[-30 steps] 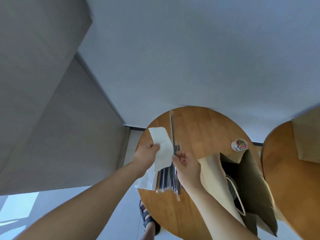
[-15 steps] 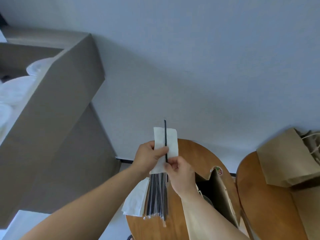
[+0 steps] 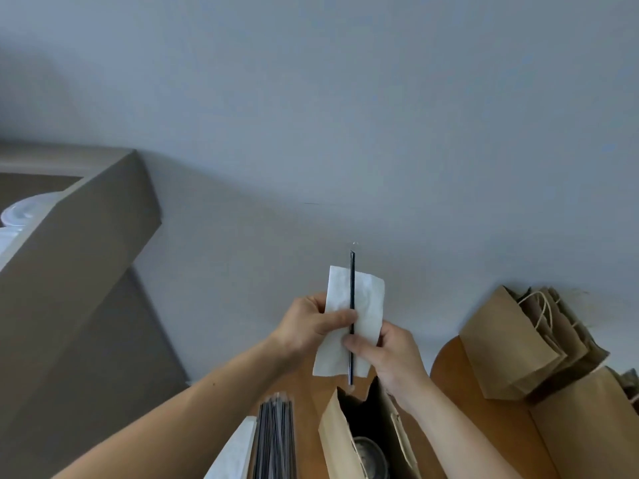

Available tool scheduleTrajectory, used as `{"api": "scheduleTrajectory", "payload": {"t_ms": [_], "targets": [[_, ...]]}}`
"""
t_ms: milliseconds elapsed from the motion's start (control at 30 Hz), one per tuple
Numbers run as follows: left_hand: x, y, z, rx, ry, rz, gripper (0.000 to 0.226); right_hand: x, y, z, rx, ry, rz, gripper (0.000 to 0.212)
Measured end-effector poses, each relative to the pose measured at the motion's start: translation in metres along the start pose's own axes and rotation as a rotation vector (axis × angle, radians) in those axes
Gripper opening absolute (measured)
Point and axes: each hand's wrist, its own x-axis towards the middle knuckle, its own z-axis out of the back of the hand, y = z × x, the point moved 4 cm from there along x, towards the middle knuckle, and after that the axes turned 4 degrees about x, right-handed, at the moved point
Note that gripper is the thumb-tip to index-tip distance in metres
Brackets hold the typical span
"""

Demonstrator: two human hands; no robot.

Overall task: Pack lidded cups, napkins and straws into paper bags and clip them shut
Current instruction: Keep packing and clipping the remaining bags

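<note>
My left hand [image 3: 313,326] grips a white napkin [image 3: 364,305] upright, thumb across its front. A black wrapped straw [image 3: 352,278] lies against the napkin, pinched by my right hand [image 3: 387,354] near its lower half. Both are held above an open brown paper bag [image 3: 333,433] standing on the round wooden table [image 3: 306,402]. Inside the bag a lidded cup [image 3: 368,451] shows. A bundle of wrapped straws [image 3: 276,440] and a stack of napkins [image 3: 235,454] lie left of the bag.
A pile of flat brown paper bags [image 3: 518,344] with cord handles lies on a second wooden table [image 3: 449,361] at the right. A grey-brown box [image 3: 76,257] with white lids [image 3: 20,210] inside stands at the left. A pale wall fills the background.
The straw and napkin have come together in both hands and now sit right above the open bag. The view has tilted up, so the tables sit lower in the frame.
</note>
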Motion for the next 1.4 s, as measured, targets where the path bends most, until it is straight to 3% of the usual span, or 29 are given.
{"api": "scheduleTrajectory", "payload": {"t_ms": [133,300,400,500,567,733,867,1033,1200,1400], "targets": [[0.005,0.004,-0.011,0.026,0.011,0.003,0.017,-0.007,0.002,0.014,-0.051,0.003,0.015,0.039],[0.016,0.03,-0.016,0.16,0.027,0.059,0.019,-0.007,-0.008,0.033,-0.18,-0.039,0.0,0.016],[0.018,0.07,-0.014,0.44,-0.008,0.194,0.034,-0.004,-0.02,0.054,-0.246,-0.203,-0.061,0.014],[0.009,0.112,-0.021,0.728,0.073,0.375,0.06,0.001,-0.028,0.066,-0.254,-0.362,-0.093,0.012],[0.002,0.132,-0.032,0.778,0.164,0.493,0.057,0.006,-0.035,0.062,-0.248,-0.381,-0.137,0.012],[-0.001,0.158,-0.049,0.813,0.268,0.628,0.038,0.009,-0.069,0.032,-0.284,-0.238,-0.366,0.013],[-0.004,0.17,-0.049,0.753,0.34,0.667,0.019,-0.007,-0.101,0.033,-0.466,-0.1,-0.501,0.016],[-0.002,0.179,-0.048,0.691,0.257,0.665,0.021,-0.021,-0.131,0.04,-0.863,0.086,-0.455,0.019],[0.0,0.183,-0.051,0.64,0.22,0.595,0.034,-0.042,-0.172,0.038,-0.746,0.104,-0.461,0.009],[-0.008,0.193,-0.04,0.617,0.117,0.549,0.03,-0.056,-0.226,0.041,-0.739,0.362,-0.666,0.018]]}}
